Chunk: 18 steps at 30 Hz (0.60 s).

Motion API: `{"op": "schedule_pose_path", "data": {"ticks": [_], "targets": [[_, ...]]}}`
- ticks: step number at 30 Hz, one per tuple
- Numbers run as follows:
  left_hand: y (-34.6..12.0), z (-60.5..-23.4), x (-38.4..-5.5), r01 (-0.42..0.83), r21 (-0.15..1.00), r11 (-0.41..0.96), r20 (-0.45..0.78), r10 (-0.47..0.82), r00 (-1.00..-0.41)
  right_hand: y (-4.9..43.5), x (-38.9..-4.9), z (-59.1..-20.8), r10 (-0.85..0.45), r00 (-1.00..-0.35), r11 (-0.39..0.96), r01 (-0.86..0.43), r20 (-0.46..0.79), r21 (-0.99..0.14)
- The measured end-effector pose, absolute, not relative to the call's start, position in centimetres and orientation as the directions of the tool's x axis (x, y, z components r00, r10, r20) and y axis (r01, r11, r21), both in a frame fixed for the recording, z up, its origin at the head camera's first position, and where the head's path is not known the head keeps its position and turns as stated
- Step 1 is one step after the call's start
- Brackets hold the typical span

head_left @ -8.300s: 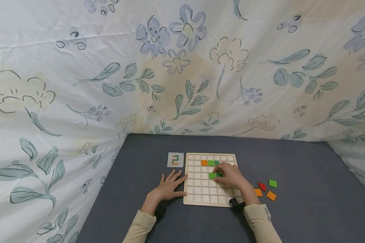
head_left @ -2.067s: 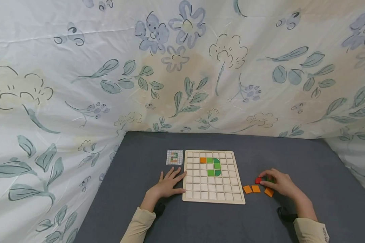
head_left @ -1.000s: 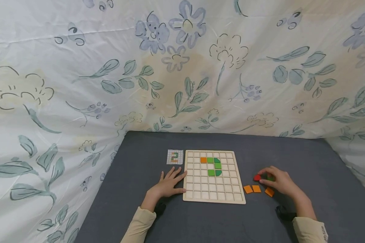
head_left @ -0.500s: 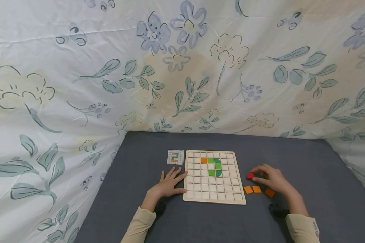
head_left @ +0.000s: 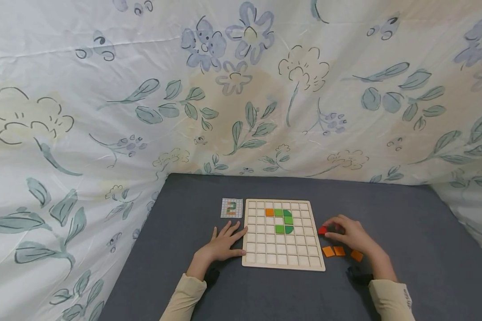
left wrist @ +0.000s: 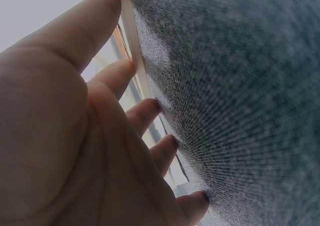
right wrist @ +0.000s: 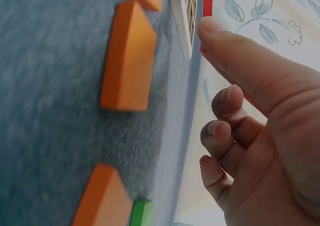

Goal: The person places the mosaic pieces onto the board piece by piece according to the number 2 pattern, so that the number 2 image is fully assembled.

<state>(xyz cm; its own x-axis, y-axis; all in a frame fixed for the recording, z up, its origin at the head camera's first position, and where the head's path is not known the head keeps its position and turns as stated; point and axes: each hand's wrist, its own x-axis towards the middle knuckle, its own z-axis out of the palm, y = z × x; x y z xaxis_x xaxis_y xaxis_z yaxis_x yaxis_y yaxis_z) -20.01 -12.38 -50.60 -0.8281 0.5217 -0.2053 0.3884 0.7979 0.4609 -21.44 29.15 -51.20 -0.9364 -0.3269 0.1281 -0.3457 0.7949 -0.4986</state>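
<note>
My right hand (head_left: pixel 353 234) pinches a red tile (head_left: pixel 322 230) between thumb and fingertips, just off the right side of a wooden grid board (head_left: pixel 265 258). In the right wrist view, the red tile (right wrist: pixel 207 5) shows past the thumb, raised off the table. On the board lie an orange tile (head_left: pixel 269 212), green square tiles (head_left: pixel 288 220) and dark green rounded tiles (head_left: pixel 289 229), in a curve. With fingers spread, my left hand (head_left: pixel 220 247) rests on the table, index finger and thumb touching the board's left edge (left wrist: pixel 131 31).
Orange square tiles (head_left: pixel 339 251) lie right of the board near its lower corner. A green tile (right wrist: pixel 142 213) shows in the right wrist view; the hand hides it from the head view. A pattern card (head_left: pixel 231 208) sits left of the board. Floral cloth (head_left: pixel 241 111) hangs behind.
Earlier my right hand was over the green tiles on the board, then at the loose tiles, gripping the red one. Since then it has carried it left to the board's edge. My left hand has stayed put.
</note>
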Motion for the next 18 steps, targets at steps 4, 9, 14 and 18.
{"op": "schedule_pose_path", "data": {"ticks": [4, 9, 14, 18], "targets": [[-12.4, -50.5, -20.0, 0.385, 0.459, 0.801, -0.211, 0.519, -0.828, 28.4, -21.6, -51.1, -0.337, -0.932, 0.792, -0.357, 0.134, -0.495], [-12.3, -50.4, -19.9, 0.384, 0.455, 0.804, -0.210, 0.516, -0.831, 27.4, -21.7, -50.7, -0.345, -0.925, 0.775, -0.378, 0.161, -0.506], [-12.3, -50.7, -19.9, 0.382, 0.456, 0.804, -0.212, 0.514, -0.831, 26.5, -21.8, -50.5, -0.371, -0.912, 0.755, -0.407, 0.177, -0.514], [-12.3, -50.7, -20.0, 0.384, 0.453, 0.805, -0.209, 0.514, -0.832, 25.9, -22.1, -50.4, -0.390, -0.901, 0.746, -0.431, 0.193, -0.507]]}}
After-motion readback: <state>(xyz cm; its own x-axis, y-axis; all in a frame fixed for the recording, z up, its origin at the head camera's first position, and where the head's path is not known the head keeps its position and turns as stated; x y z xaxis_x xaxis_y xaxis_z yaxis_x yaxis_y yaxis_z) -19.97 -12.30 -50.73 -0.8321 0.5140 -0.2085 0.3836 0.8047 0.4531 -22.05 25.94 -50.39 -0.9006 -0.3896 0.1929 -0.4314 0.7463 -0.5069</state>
